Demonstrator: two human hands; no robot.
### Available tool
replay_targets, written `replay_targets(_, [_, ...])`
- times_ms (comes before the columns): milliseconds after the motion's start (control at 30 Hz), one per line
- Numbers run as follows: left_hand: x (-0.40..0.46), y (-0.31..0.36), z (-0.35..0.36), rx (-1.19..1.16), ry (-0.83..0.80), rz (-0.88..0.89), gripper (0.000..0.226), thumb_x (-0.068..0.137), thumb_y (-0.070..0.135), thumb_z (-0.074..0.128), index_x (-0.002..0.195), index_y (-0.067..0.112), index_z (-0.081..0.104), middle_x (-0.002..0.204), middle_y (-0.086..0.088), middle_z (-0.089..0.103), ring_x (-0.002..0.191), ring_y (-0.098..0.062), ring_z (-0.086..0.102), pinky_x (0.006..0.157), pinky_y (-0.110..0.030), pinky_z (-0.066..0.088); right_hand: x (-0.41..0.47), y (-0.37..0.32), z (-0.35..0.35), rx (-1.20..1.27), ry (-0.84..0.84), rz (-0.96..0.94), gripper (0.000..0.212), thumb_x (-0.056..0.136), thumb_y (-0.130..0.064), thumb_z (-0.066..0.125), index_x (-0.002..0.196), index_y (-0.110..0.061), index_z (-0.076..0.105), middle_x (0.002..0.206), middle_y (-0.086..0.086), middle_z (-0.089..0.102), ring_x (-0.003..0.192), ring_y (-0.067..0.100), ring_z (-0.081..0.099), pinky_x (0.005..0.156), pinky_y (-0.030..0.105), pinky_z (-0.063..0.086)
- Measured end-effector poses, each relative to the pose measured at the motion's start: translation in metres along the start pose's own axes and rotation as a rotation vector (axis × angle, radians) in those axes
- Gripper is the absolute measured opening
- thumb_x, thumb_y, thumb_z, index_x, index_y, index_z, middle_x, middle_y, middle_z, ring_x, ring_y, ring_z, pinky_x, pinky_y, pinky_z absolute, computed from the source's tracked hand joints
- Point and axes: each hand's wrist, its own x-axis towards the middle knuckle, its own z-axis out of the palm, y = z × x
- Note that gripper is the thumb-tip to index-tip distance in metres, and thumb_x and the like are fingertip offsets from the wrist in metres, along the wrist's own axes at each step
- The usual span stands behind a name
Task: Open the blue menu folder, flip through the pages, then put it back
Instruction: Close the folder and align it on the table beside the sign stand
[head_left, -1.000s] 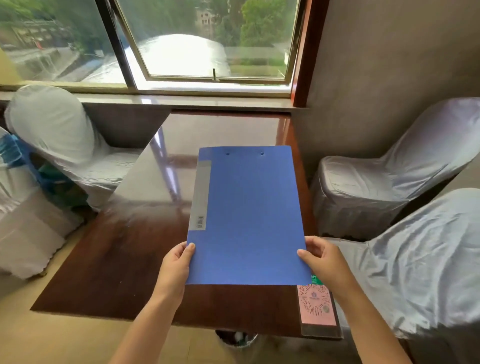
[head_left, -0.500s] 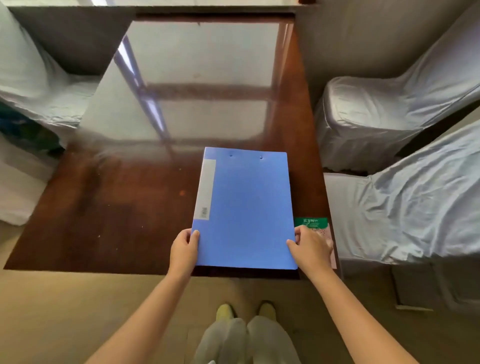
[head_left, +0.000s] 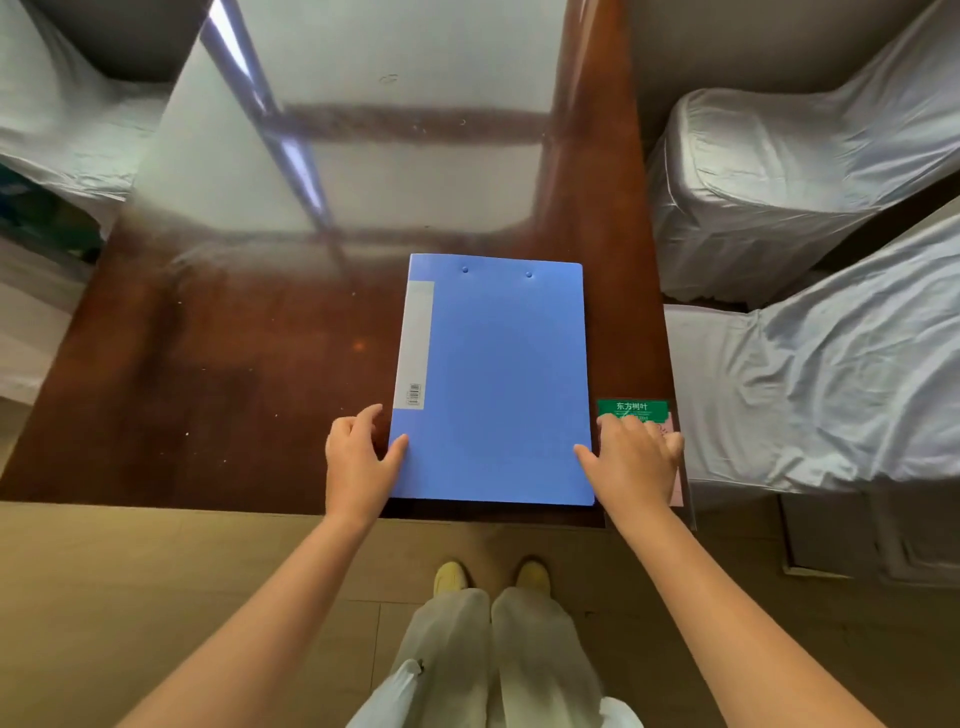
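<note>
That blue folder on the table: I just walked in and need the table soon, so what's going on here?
A person stands at the near edge of the wooden table with the blue menu folder lying flat and closed on it. The left hand rests at its lower left corner, thumb on the cover; the right hand is at the lower right corner, partly over a green and pink card. Neither hand grips the folder. Nothing shows whether the pages have been flipped.

Soft daylight, broad window glare across the glossy table (head_left: 218, 374), wide-angle bowing at edges.
</note>
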Motion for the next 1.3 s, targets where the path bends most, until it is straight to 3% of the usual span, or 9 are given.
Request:
replay_targets(133, [-0.019,0.0,-0.006,0.248,-0.023,0.494,0.069,0.071,0.032,0.077,0.131,0.012,0.049,0.135,-0.015,0.049,0.127,-0.033,0.042,0.1,-0.045,0.04,-0.023,0.003,0.007,0.01,0.067,-0.389,0.062,0.074,-0.042,0.072,0.126,-0.015,0.053,0.128,0.011,0.058,0.117,0.031,0.053,0.093,0.047,0.043])
replay_targets(233, [-0.034,-0.006,0.002,0.581,-0.264,0.699,0.079,0.071,0.049,0.072,0.139,0.023,0.04,0.15,-0.009,0.036,0.141,-0.031,0.024,0.11,-0.053,0.024,-0.04,0.005,0.022,-0.055,-0.092,-0.588,0.073,0.079,-0.044,0.067,0.14,-0.018,0.036,0.15,0.01,0.033,0.139,0.029,0.026,0.111,0.049,0.022])
replay_targets(300, [-0.036,-0.011,0.007,0.651,-0.324,0.682,0.079,0.076,0.05,0.068,0.142,0.026,0.033,0.153,-0.003,0.029,0.142,-0.028,0.018,0.113,-0.051,0.014,-0.042,0.009,0.034,-0.062,-0.176,-0.595,0.072,0.087,-0.043,0.057,0.145,-0.02,0.02,0.156,0.008,0.017,0.144,0.024,0.011,0.115,0.042,0.009])
replay_targets(367, [-0.035,-0.01,0.006,0.658,-0.303,0.698,0.078,0.074,0.045,0.072,0.14,0.023,0.039,0.15,-0.005,0.037,0.139,-0.029,0.028,0.111,-0.052,0.018,-0.042,0.012,0.037,-0.031,-0.175,-0.594,0.069,0.089,-0.038,0.056,0.145,-0.018,0.021,0.156,0.008,0.018,0.143,0.023,0.013,0.114,0.038,0.008])
replay_targets(500, [-0.03,-0.009,0.007,0.649,-0.266,0.738,0.076,0.062,0.038,0.083,0.129,0.015,0.055,0.134,-0.009,0.057,0.126,-0.034,0.048,0.1,-0.054,0.037,-0.038,0.018,0.034,0.049,-0.186,-0.609,0.066,0.082,-0.032,0.067,0.139,-0.015,0.038,0.149,0.011,0.034,0.138,0.027,0.03,0.109,0.04,0.027])
replay_targets(667, [-0.028,-0.013,0.008,0.64,-0.252,0.777,0.073,0.059,0.038,0.086,0.123,0.011,0.06,0.127,-0.007,0.063,0.12,-0.032,0.054,0.091,-0.05,0.048,-0.031,0.029,0.034,0.089,-0.214,-0.639,0.067,0.083,-0.033,0.066,0.14,-0.015,0.035,0.151,0.006,0.03,0.139,0.021,0.027,0.105,0.036,0.036])
replay_targets(933, [-0.025,-0.019,0.006,0.568,-0.276,0.757,0.072,0.06,0.035,0.086,0.124,0.017,0.059,0.14,-0.023,0.045,0.129,-0.041,0.042,0.098,-0.056,0.039,-0.024,0.04,0.031,0.086,-0.228,-0.668,0.066,0.081,-0.033,0.069,0.138,-0.02,0.04,0.153,0.008,0.025,0.141,0.023,0.022,0.107,0.039,0.033])
replay_targets(1100, [-0.022,-0.018,0.005,0.592,-0.269,0.793,0.074,0.061,0.034,0.085,0.126,0.012,0.058,0.136,-0.019,0.052,0.126,-0.038,0.046,0.1,-0.055,0.036,-0.02,0.046,0.029,0.076,-0.232,-0.671,0.08,0.08,-0.038,0.068,0.144,-0.018,0.025,0.154,0.005,0.024,0.142,0.019,0.021,0.11,0.035,0.028])
replay_targets(1300, [-0.024,-0.02,0.006,0.568,-0.246,0.874,0.066,0.058,0.031,0.087,0.118,0.013,0.065,0.126,-0.011,0.062,0.118,-0.033,0.056,0.095,-0.051,0.043,-0.031,0.048,0.028,0.054,-0.132,-0.637,0.069,0.074,-0.036,0.074,0.132,-0.01,0.047,0.143,0.013,0.043,0.132,0.028,0.041,0.102,0.042,0.039])
